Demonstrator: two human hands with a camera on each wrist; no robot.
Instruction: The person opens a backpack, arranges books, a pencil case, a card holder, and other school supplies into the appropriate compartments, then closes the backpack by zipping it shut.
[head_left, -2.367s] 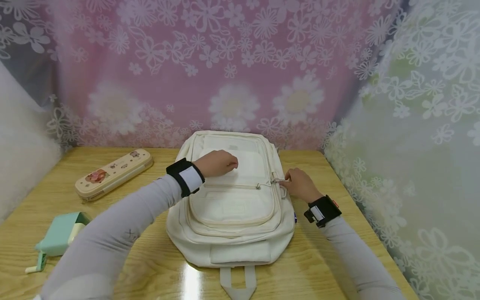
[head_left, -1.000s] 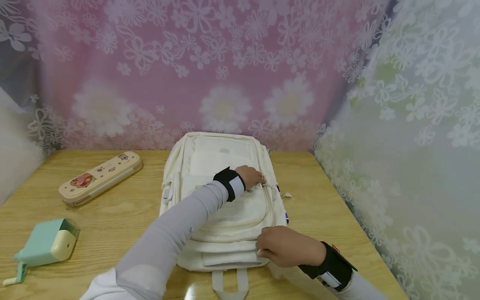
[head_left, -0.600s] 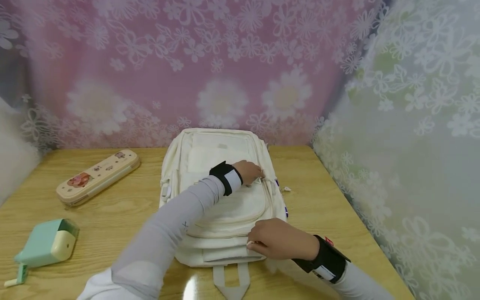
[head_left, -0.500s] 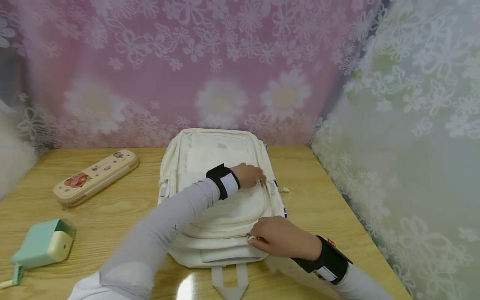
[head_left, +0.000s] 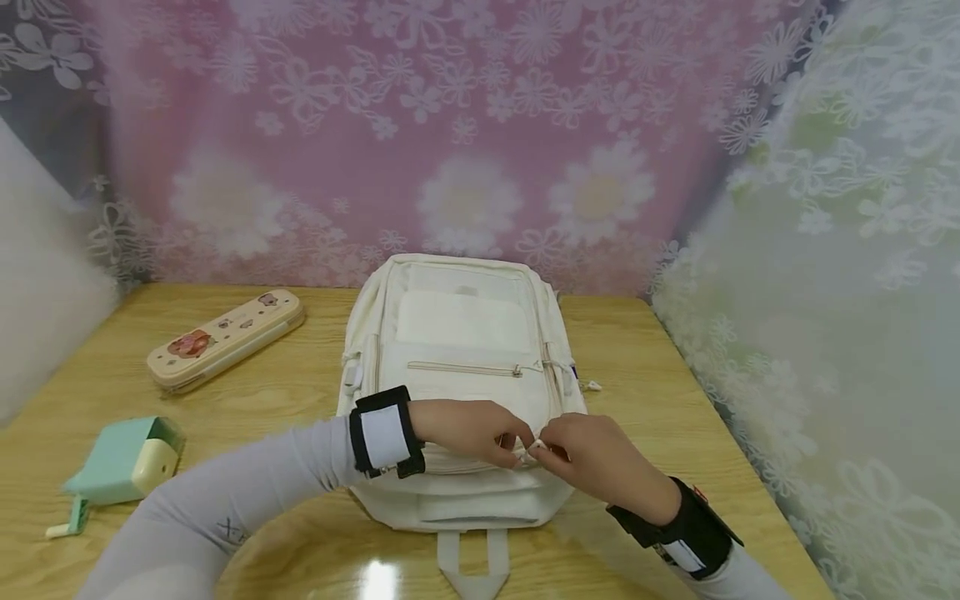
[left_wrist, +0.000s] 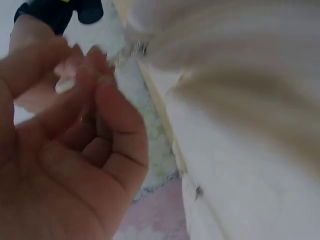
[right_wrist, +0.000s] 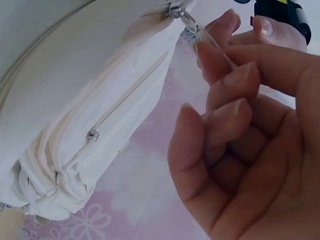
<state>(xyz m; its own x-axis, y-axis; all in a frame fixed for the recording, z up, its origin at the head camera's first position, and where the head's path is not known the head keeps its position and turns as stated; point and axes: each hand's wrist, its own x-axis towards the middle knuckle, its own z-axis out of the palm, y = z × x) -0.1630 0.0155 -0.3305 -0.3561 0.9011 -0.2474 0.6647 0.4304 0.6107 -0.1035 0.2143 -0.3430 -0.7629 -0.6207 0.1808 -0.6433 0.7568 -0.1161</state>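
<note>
A cream backpack [head_left: 465, 321] lies on the wooden table with its front pocket up. At its near right, my right hand [head_left: 596, 454] pinches the corded zipper pull [right_wrist: 215, 45], which runs from a metal slider [right_wrist: 176, 12] into those fingertips. The fingertips of my left hand [head_left: 468, 429] meet the right ones at the pull, thumb and index bent toward each other; I cannot tell whether they grip it. In the left wrist view the left hand [left_wrist: 85, 135] has curled fingers, with the slider just beyond them. A short horizontal zipper [head_left: 463, 368] crosses the pocket.
A cream pencil case [head_left: 225, 337] with bear pictures lies at the back left. Nearer on the left stands a mint-green pencil sharpener [head_left: 120, 462] with a crank. A webbing loop [head_left: 472, 567] extends toward the near edge, and floral curtains [head_left: 465, 167] enclose the table.
My left hand has left the pocket's right edge and come down beside the right hand at the pull. The right hand remains near the bag's near right corner. The head view has shifted slightly.
</note>
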